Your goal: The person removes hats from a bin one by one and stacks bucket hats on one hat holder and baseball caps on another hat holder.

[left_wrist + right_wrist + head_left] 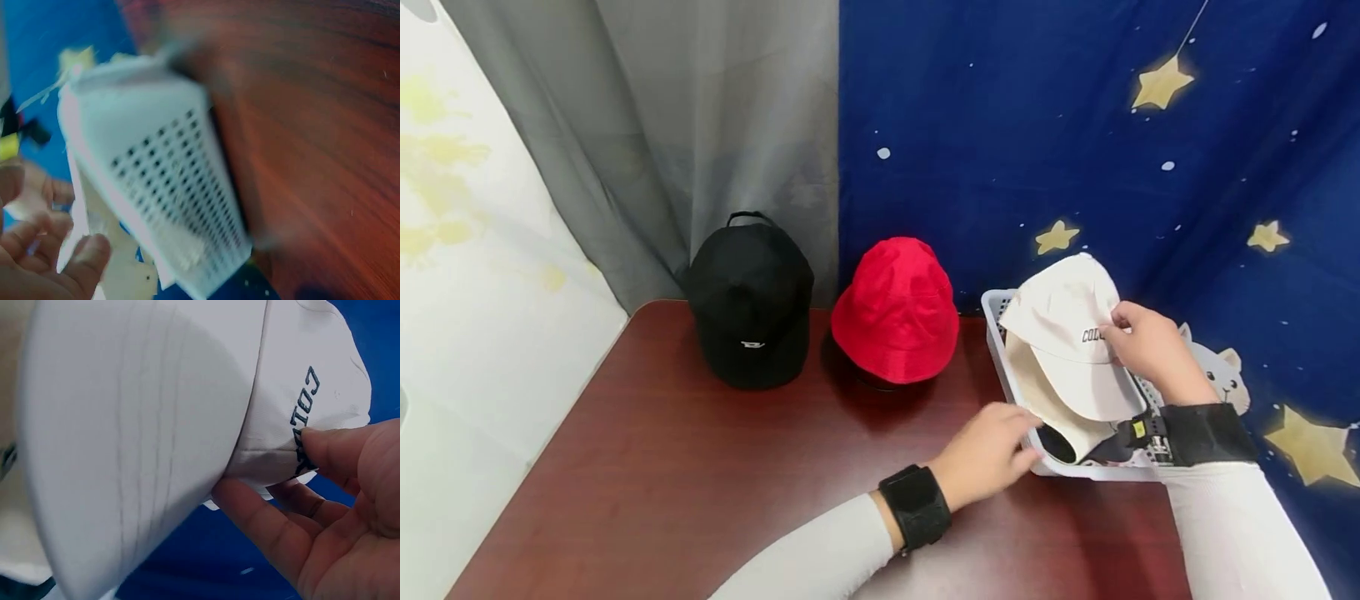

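- Tabletop (pixel 700 467): dark red wood. Blue star cloth and grey curtain hang behind its far edge.
- White basket (pixel 1000 333): perforated plastic, sits at tabletop's right edge, toward the near side. Holds a beige cap (pixel 1045 400), w/ a dark one partly hidden under it.
- Black cap (pixel 751 304) and red bucket hat (pixel 897 310): stand side by side along the far edge, black nearer the far-left corner, red about mid-edge. Both well apart from basket.
- White cap (pixel 1067 333): lifted above the basket, brim pointing toward the near edge, dark lettering on front panel.
- Progress, judged: two hats look already set out; white cap is mid-lift, not yet placed; beige + dark caps left in basket.
- Right hand (pixel 1150 346): reaches in from the right, thumb (pixel 325 447) over the lettering and fingers underneath at the crown–brim seam, pinching the white cap.
- Left hand (pixel 988 454): forearm crosses the near edge, fingers curled on basket's near-left corner rim, gripping it. Wrist view blurred, so the grip is read from the head view.
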`<state>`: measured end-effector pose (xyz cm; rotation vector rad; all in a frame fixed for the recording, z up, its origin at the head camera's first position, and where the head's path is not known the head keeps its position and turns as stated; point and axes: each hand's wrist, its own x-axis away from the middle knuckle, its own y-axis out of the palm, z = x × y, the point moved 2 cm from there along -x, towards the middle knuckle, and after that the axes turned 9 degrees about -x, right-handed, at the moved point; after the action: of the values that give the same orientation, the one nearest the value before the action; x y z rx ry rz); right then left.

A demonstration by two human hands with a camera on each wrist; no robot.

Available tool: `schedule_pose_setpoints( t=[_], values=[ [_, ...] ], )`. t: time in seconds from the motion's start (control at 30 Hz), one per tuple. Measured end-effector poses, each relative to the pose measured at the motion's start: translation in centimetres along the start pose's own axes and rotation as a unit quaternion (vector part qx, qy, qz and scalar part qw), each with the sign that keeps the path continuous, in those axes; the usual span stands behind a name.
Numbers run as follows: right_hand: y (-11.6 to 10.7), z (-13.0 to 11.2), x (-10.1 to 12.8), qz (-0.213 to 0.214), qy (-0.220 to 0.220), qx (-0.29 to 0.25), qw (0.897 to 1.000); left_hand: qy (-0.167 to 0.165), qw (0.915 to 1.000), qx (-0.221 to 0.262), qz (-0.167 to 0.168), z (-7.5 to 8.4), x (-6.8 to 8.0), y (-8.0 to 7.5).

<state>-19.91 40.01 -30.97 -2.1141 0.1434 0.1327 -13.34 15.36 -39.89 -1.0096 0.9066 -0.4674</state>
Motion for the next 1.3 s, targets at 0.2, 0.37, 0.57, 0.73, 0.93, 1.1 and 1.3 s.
schedule_pose_setpoints(
  t=[0.2,0.37,0.57,0.73,0.93,1.1,1.3],
  values=[
    [0.6,-5.4,2.2,0.044,-0.049,-0.049,0.997,-0.150,0.9664,0.175,0.114,-3.4,2.5,-3.8],
    [3.2,-9.5,3.9,0.059,-0.086,-0.139,0.985,-0.195,0.9168,0.305,0.169,-4.8,5.0,-5.8],
    [7.8,-12.6,6.1,0.080,-0.080,-0.213,0.971,-0.264,0.8078,0.480,0.218,-6.5,7.5,-7.2],
    [11.1,-13.8,7.6,0.092,-0.049,-0.229,0.968,-0.303,0.7774,0.512,0.205,-7.3,9.6,-8.5],
    [12.4,-14.6,8.7,0.108,-0.044,-0.216,0.969,-0.292,0.7990,0.497,0.171,-7.0,11.3,-9.0],
    [12.2,-15.0,9.1,0.136,-0.091,-0.186,0.969,-0.305,0.8045,0.475,0.186,-7.7,11.4,-9.2],
    [12.1,-15.6,9.8,0.160,-0.151,-0.156,0.963,-0.331,0.8152,0.439,0.182,-8.4,11.8,-9.9]
  ],
)
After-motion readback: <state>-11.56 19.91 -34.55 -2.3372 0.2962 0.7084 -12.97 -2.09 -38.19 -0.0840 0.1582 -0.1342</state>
